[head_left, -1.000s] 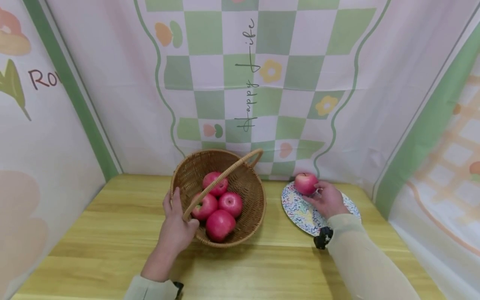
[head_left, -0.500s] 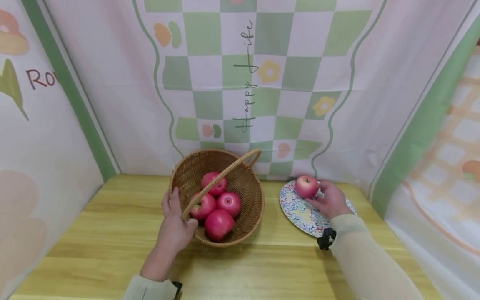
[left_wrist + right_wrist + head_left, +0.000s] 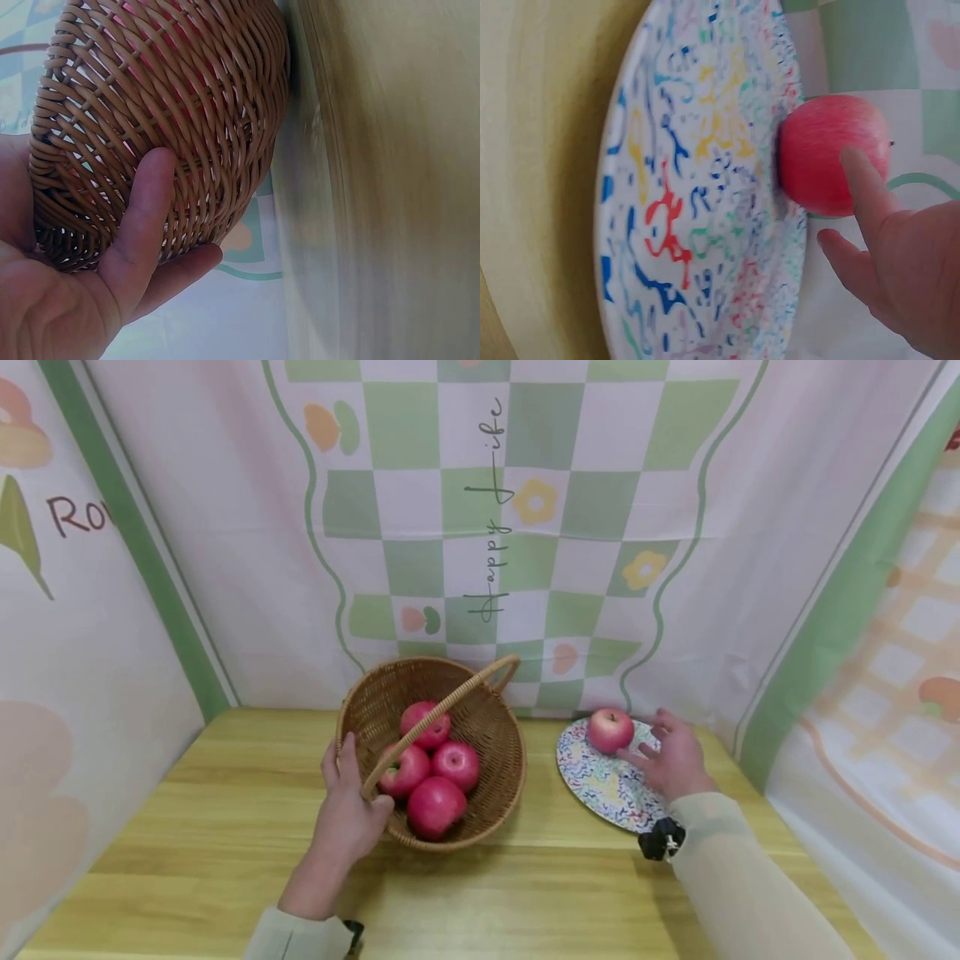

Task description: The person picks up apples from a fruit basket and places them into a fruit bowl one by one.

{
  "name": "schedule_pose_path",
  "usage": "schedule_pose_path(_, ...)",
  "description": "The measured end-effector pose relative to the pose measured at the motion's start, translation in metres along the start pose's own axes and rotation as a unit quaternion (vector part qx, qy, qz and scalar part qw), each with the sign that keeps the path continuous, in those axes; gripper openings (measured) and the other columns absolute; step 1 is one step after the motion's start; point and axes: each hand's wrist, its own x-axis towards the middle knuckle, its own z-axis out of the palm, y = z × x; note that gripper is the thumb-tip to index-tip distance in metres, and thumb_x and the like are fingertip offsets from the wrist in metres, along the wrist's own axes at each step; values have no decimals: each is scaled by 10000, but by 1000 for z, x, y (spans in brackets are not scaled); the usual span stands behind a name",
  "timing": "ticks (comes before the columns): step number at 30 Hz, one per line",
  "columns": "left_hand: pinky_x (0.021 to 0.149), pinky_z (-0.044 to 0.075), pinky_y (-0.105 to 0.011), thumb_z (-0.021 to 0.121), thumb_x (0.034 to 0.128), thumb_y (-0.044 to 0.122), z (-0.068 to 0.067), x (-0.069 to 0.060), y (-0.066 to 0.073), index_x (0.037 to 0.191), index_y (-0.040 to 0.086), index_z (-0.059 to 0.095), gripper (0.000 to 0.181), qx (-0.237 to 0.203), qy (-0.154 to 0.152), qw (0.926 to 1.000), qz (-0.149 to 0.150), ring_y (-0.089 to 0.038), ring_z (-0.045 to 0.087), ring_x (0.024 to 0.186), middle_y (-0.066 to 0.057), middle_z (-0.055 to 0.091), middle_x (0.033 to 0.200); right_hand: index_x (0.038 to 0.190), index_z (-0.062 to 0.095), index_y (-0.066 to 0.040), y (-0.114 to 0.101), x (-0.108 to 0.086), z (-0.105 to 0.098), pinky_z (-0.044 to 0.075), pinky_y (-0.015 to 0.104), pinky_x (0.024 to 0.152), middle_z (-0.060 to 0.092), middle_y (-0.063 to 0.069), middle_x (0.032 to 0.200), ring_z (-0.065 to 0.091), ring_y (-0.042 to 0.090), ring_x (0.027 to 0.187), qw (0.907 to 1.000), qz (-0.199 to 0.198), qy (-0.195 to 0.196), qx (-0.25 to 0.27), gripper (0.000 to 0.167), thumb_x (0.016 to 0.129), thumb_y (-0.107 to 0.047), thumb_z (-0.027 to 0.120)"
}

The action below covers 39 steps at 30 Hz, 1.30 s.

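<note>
My left hand (image 3: 351,814) grips the left rim of a brown wicker basket (image 3: 498,777), thumb at the rim and fingers against the woven outside (image 3: 187,112). Several red apples (image 3: 438,808) lie inside, partly behind the basket's arched handle (image 3: 442,710). On the right, a single red apple (image 3: 611,731) sits stem up near the back of a round plate (image 3: 592,785) with a multicoloured squiggle pattern. Just right of that apple is my right hand (image 3: 678,760), fingers spread and holding nothing. In the right wrist view one finger overlaps the apple (image 3: 829,154); contact cannot be told.
Both items stand on a wooden table (image 3: 525,893), the basket at the middle and the plate near the back right. A printed cloth backdrop (image 3: 480,527) rises right behind them. More cloth hangs at the left and right sides.
My right hand has let go of the apple on the plate, its fingers spreading and drawing back to the right. The left hand stays on the basket.
</note>
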Motion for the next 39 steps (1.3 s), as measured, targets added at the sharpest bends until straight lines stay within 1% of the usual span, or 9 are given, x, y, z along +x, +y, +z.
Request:
schedule_pose_path(3,475,463,-317,604,816,-24,0,0,0,1610,153,-15,1022,0,1,10000,4,-184,487,521,-143,-122,1620,1597,51,-403,-7,-7,5,311,549,1076,-155,-37,1644,-69,376,1473,9982,104,-330,495,710,1054,-239,478)
schedule_pose_path(7,475,462,-319,605,819,-22,0,1,0,1610,156,-15,1022,31,1,10000,8,-184,487,519,-140,-122,1621,1608,96,-355,-13,-19,16,332,566,1049,-57,46,1621,121,397,1448,9925,-168,-1207,28,736,1035,-170,520)
schedule_pose_path(10,477,465,-319,607,822,-20,0,1,0,1610,158,-13,1019,54,3,10000,14,-185,490,522,-143,-122,1620,1601,207,-247,-12,-28,26,398,591,986,76,125,1563,370,344,1343,9739,-549,-2154,-454,671,1027,-75,510)
schedule_pose_path(13,482,466,-321,609,822,-20,0,1,-1,1611,159,-14,1021,52,4,10000,13,-187,492,526,-144,-123,1620,1552,341,-149,-9,-38,38,458,573,935,61,211,1580,487,279,1269,9394,-911,-3147,-1011,611,995,45,500)
schedule_pose_path(17,488,469,-322,610,821,-22,0,1,-1,1611,160,-17,1025,20,-5,10000,-5,-188,499,535,-144,-125,1619,1486,456,-88,-7,-54,58,477,517,943,-18,214,1613,401,259,1362,8901,-1285,-3965,-1841,636,906,133,592)
schedule_pose_path(24,477,461,-317,610,809,-22,0,1,-2,1609,151,-22,1034,64,13,10000,-4,-179,487,525,-153,-123,1619,1424,552,-136,-3,-84,98,540,408,870,323,60,1539,429,307,1334,7854,-2370,-4169,-3913,619,851,-65,776)
schedule_pose_path(26,474,457,-316,612,802,-22,1,2,-2,1609,145,-20,1038,89,35,10000,14,-177,483,522,-159,-120,1619,1400,588,-182,2,-90,108,549,406,850,331,16,1526,451,275,1309,7631,-2516,-4198,-4221,592,848,-125,793)
schedule_pose_path(34,473,462,-318,614,805,-21,1,2,-3,1609,145,-19,1037,92,56,9999,59,-180,488,525,-165,-119,1618,1364,625,-207,25,-100,136,534,470,874,330,6,1524,450,252,1297,7132,-2760,-4426,-4683,550,850,-66,759)
schedule_pose_path(39,470,460,-320,613,816,-17,1,2,-2,1609,154,-23,1032,69,30,10000,42,-178,481,514,-149,-130,1620,1354,637,-208,37,-101,153,529,408,888,356,2,1512,434,250,1303,6658,-3194,-4398,-5111,552,834,-80,770)
